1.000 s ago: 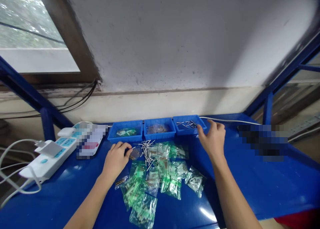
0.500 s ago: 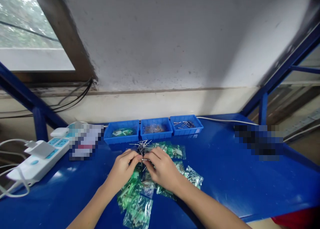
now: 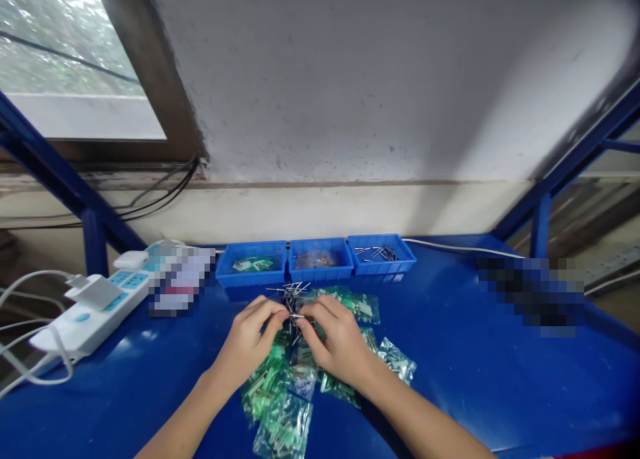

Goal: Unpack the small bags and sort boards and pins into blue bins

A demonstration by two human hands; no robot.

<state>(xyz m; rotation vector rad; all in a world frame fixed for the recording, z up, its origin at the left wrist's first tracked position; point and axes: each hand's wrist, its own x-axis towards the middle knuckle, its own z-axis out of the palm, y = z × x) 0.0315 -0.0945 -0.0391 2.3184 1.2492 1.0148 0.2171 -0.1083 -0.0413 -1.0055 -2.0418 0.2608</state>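
My left hand [image 3: 250,342] and my right hand [image 3: 337,339] meet over a heap of small clear-green plastic bags [image 3: 285,405] on the blue table [image 3: 475,372]. Their fingertips pinch together at a thin metal pin [image 3: 295,317] between them. A loose pile of metal pins [image 3: 290,291] lies just beyond the fingers. Behind it stand three small blue trays: the left tray [image 3: 251,263] with green bags, the middle tray [image 3: 321,259] with small brownish parts, the right tray [image 3: 381,253] with metal pins.
A white power strip [image 3: 95,305] with plugs and white cables lies at the left. A white cable [image 3: 450,247] runs along the table's back right. Blue frame posts [image 3: 95,245] rise at both sides. A grey wall is close behind the trays.
My right hand came back from the right tray to the pile and joined my left hand over the bags. Since half a second ago both hands have barely moved.
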